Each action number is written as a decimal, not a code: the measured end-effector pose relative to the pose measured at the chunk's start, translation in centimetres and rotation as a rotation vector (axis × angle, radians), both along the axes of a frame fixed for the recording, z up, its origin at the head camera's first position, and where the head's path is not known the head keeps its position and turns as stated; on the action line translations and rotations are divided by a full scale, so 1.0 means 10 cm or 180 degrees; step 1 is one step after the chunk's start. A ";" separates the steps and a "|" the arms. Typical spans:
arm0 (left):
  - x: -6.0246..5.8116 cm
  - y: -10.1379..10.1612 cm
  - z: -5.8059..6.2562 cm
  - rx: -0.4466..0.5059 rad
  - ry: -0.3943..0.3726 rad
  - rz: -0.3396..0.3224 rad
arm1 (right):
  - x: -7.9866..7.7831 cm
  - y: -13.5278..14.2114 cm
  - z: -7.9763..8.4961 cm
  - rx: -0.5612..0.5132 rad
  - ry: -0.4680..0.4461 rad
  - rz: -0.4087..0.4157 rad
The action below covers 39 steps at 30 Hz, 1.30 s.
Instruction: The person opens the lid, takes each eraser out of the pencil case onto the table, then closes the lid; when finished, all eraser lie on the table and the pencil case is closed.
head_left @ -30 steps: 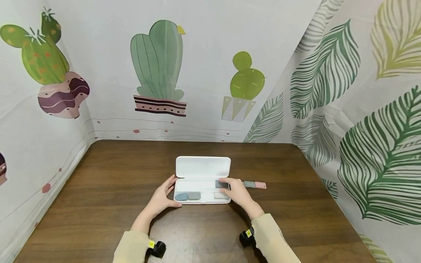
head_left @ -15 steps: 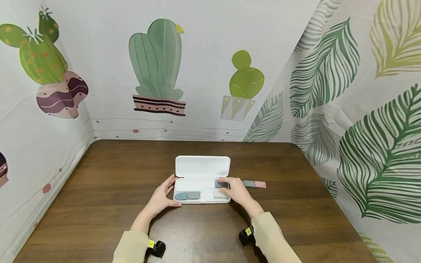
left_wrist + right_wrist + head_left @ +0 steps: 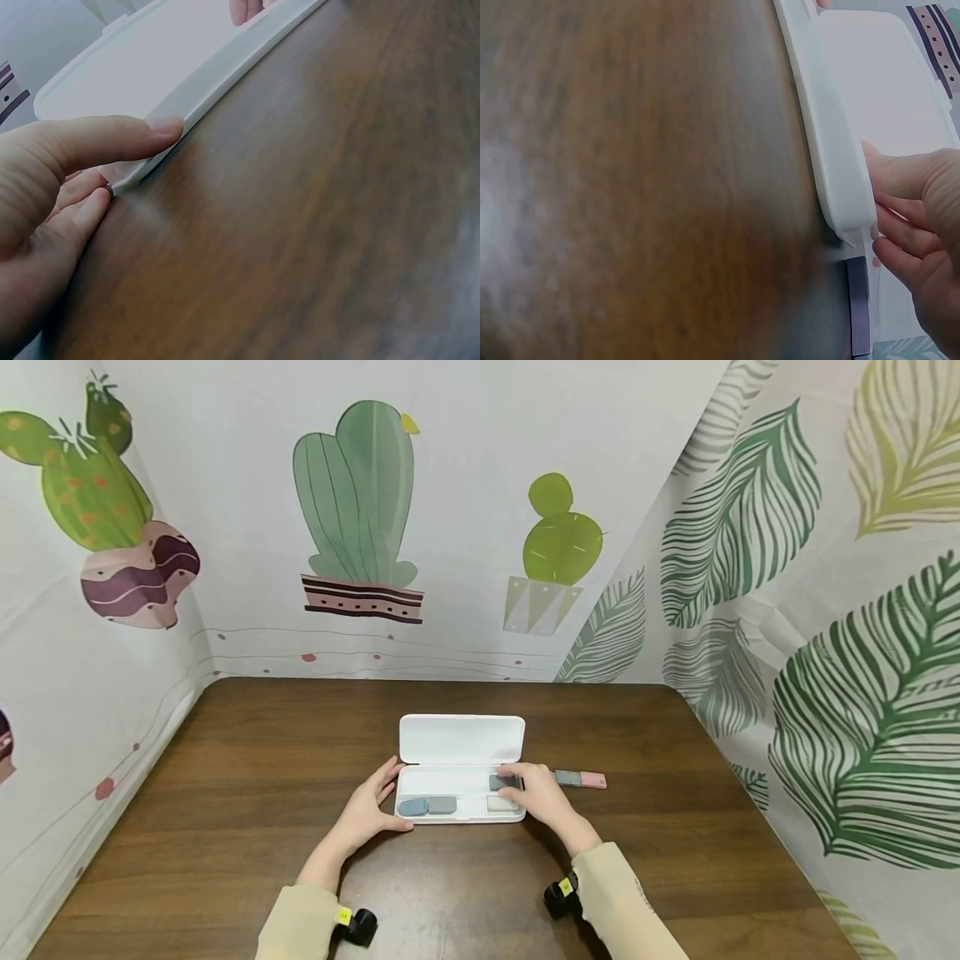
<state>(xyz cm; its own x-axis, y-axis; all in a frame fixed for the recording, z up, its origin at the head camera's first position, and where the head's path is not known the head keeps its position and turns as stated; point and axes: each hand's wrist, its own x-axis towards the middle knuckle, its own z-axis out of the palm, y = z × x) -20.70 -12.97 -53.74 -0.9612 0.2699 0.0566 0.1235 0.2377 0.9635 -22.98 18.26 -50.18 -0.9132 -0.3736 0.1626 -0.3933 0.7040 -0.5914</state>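
In the head view, a white hinged case (image 3: 462,781) lies on the wooden table with its lid (image 3: 462,739) raised at the back. My left hand (image 3: 365,814) grips the case's left end, thumb along the front edge and fingers at the side. Inside, a blue-grey block (image 3: 412,807) and a grey block (image 3: 442,805) sit front left. My right hand (image 3: 542,795) reaches over the right end, index finger and thumb pinching a dark grey block (image 3: 503,782) in the back right. A whitish block (image 3: 501,804) lies in front of it, partly under the thumb.
To the right of the case, a blue-grey block (image 3: 567,779) and a pink block (image 3: 593,781) lie end to end on the table (image 3: 300,752), partly behind my right hand. A cloth wall printed with cacti (image 3: 360,502) and leaves rises behind the table.
The dark grey block has shifted slightly toward the front inside the case under my right fingers. My left hand stays where it was; the whole view drifts a little.
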 end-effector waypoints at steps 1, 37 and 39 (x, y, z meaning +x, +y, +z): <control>0.00 0.00 0.00 0.0004 -0.0013 0.0009 | 0.00 0.00 0.00 0.0010 -0.0006 0.0004; 0.00 0.01 -0.01 0.0039 -0.0032 -0.0026 | -0.01 0.01 0.01 0.0187 -0.0150 0.0187; 0.00 0.01 -0.02 0.0036 -0.0037 -0.0020 | -0.01 0.02 0.01 0.0186 -0.0106 0.0215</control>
<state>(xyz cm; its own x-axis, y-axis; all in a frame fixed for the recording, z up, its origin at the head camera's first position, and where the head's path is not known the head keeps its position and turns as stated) -20.74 -12.90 -53.90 -0.9601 0.2753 0.0484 0.1136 0.2261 0.9675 -23.07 18.43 -50.06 -0.8902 -0.4424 0.1087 -0.4218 0.7102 -0.5636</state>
